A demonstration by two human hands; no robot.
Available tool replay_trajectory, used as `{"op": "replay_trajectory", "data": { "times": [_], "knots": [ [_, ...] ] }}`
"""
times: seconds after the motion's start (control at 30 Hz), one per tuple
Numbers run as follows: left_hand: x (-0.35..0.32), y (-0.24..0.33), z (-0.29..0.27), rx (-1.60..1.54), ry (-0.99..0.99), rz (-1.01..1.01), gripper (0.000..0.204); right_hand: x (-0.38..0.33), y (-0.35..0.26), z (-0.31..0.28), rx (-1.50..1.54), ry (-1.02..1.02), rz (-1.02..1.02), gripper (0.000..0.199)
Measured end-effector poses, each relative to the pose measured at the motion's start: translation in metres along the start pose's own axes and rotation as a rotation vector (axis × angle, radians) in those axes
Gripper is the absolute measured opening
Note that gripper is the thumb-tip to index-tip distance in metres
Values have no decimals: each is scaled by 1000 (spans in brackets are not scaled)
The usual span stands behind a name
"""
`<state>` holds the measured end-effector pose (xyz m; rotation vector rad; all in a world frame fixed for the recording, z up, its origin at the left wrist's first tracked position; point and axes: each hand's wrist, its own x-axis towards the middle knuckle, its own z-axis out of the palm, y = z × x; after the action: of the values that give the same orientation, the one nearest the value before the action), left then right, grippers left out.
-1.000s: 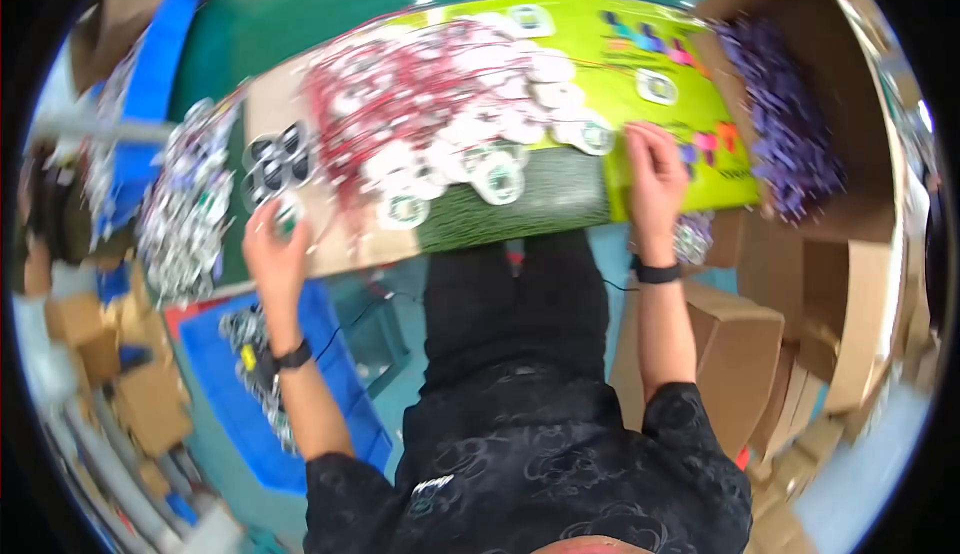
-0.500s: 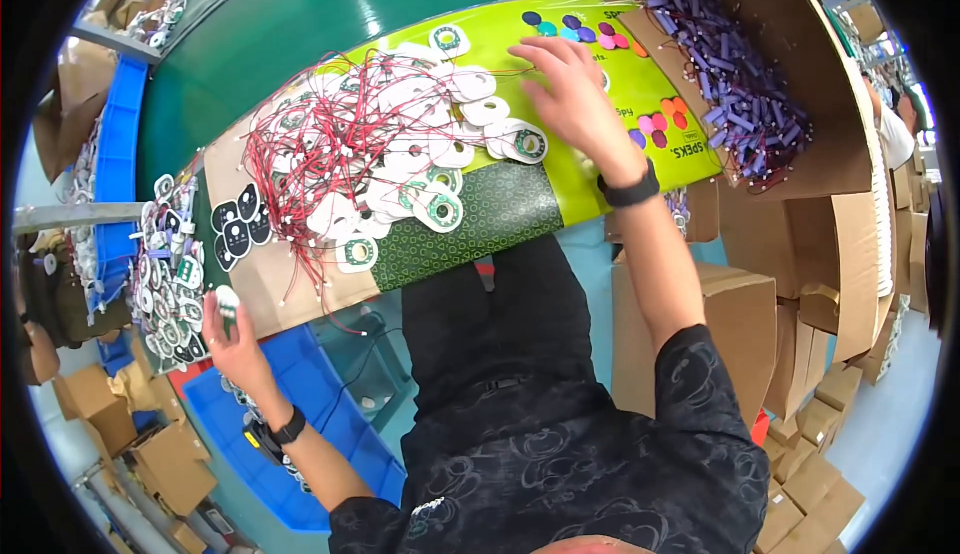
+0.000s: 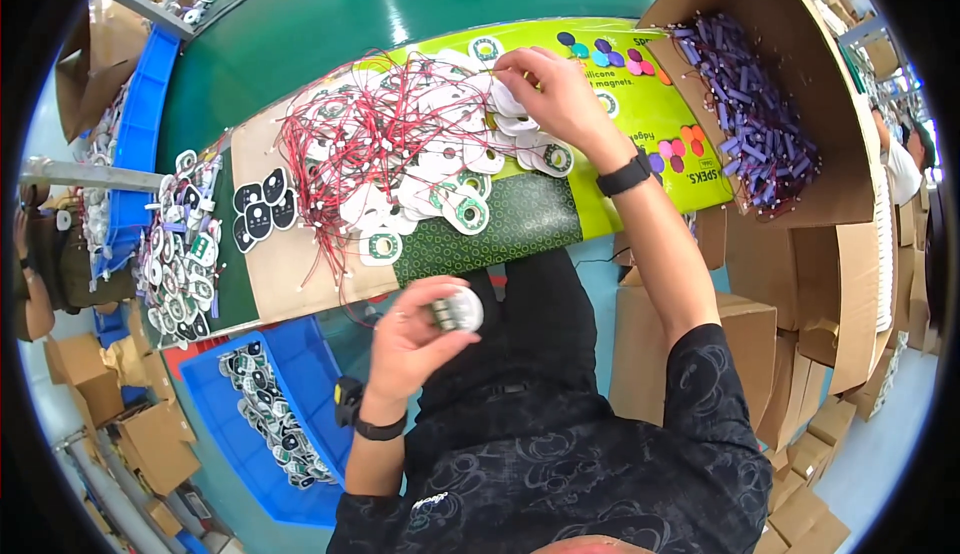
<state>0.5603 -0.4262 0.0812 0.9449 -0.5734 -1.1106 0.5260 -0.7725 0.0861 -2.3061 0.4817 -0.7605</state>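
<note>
In front of my lap, my left hand grips a white rounded circuit-board piece with a green side, blurred by motion. My right hand reaches over the right edge of a pile of white rounded circuit-board pieces tangled with red wires. Its fingers curl in together above a white piece there. Whatever lies between those fingertips is too small to make out. Several black oval pieces with white marks lie left of the pile on the brown part of the covering.
At the right stands an open cardboard box of purple cylindrical cells with wires. A blue bin with parts sits below the table's left edge. More wired parts heap at the table's left end. Cardboard boxes stack at right.
My left hand has come from the table's left end rightward to before my lap, carrying the white piece. My right hand has shifted slightly, its fingers curling in over the pile's edge.
</note>
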Motion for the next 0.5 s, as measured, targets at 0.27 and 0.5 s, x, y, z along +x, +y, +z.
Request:
{"op": "replay_trajectory", "data": {
  "times": [0.27, 0.5],
  "knots": [
    [50, 59, 30, 39, -40, 7, 23, 7, -2, -5, 39, 23, 158, 21],
    [153, 133, 28, 1461, 190, 447, 33, 7, -10, -8, 146, 22, 157, 25]
  ]
}}
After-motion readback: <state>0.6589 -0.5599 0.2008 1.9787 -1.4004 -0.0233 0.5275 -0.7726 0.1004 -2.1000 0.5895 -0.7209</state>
